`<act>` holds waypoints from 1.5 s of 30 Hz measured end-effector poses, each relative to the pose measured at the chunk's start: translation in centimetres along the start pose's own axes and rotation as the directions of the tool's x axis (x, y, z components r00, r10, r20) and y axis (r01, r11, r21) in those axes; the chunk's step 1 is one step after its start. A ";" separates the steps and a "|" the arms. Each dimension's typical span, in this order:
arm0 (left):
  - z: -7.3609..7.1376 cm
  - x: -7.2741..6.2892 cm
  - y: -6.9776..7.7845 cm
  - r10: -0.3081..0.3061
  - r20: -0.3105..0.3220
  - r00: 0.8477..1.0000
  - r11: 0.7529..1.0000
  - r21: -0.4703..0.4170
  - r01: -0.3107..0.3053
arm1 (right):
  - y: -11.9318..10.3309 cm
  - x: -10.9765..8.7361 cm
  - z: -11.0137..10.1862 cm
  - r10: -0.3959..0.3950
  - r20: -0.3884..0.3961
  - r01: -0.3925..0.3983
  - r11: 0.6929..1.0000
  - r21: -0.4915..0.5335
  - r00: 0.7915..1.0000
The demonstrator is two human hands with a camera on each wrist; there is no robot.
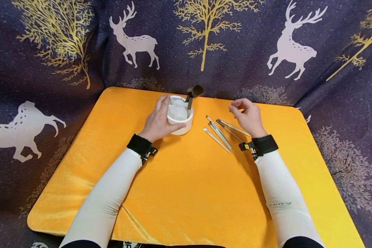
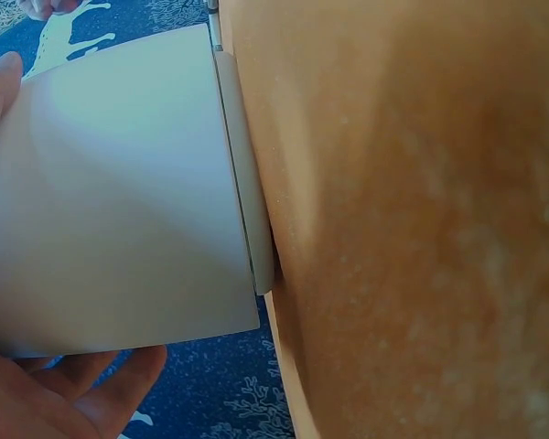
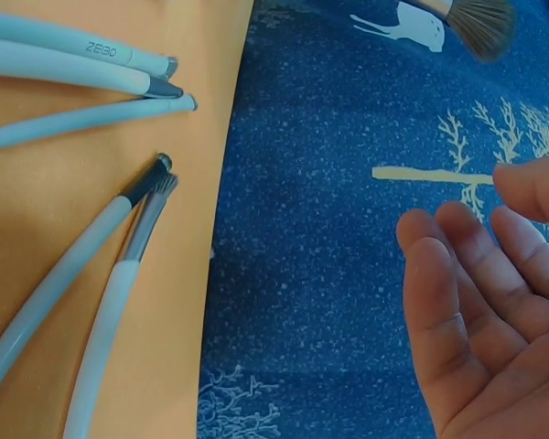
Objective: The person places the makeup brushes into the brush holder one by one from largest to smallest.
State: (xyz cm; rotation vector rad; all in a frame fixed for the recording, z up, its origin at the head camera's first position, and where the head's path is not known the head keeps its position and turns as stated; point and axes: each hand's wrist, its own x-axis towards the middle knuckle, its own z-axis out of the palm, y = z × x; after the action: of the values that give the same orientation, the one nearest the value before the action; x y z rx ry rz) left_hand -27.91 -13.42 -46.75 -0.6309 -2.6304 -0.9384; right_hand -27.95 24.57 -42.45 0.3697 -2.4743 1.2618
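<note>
My left hand [image 1: 158, 121] grips a white round brush holder [image 1: 187, 125] with several compartments. Its fingers lie along the far left side and its thumb along the front; the left wrist view shows the smooth white wall [image 2: 119, 201] close up. Large makeup brushes [image 1: 198, 91] with dark bristles stand in the holder's right compartment. To the right, my right hand [image 1: 249, 115] hovers above the table with loosely bent fingers and nothing in them. Beneath and left of it lie several slim makeup brushes [image 1: 217, 140], pale-handled in the right wrist view, one handle [image 3: 101, 48] lettered.
An orange cloth [image 1: 186, 193] covers the table, with some wrinkles at the front left. Behind and beside the table hangs a dark blue curtain [image 1: 170, 51] printed with white deer and yellow trees. The holder stands near the back edge.
</note>
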 end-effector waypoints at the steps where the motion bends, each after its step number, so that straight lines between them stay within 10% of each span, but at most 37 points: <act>1: 0.0 0.0 0.0 0.000 0.000 1.000 1.000 0.001 0.000 | 0.0 0.0 -0.1 0.000 -0.001 0.000 1.000 -0.001 1.000; 45: -0.1 0.0 0.0 -0.011 0.009 1.000 1.000 -0.016 0.011 | 2.1 -0.7 -1.3 0.075 0.091 -0.054 0.975 -0.218 0.993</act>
State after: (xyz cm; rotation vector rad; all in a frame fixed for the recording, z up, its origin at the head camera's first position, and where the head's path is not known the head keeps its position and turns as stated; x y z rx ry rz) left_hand -27.90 -13.49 -46.67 -0.6261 -2.6390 -0.9624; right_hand -27.82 26.88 -43.52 0.3048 -2.6942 1.0070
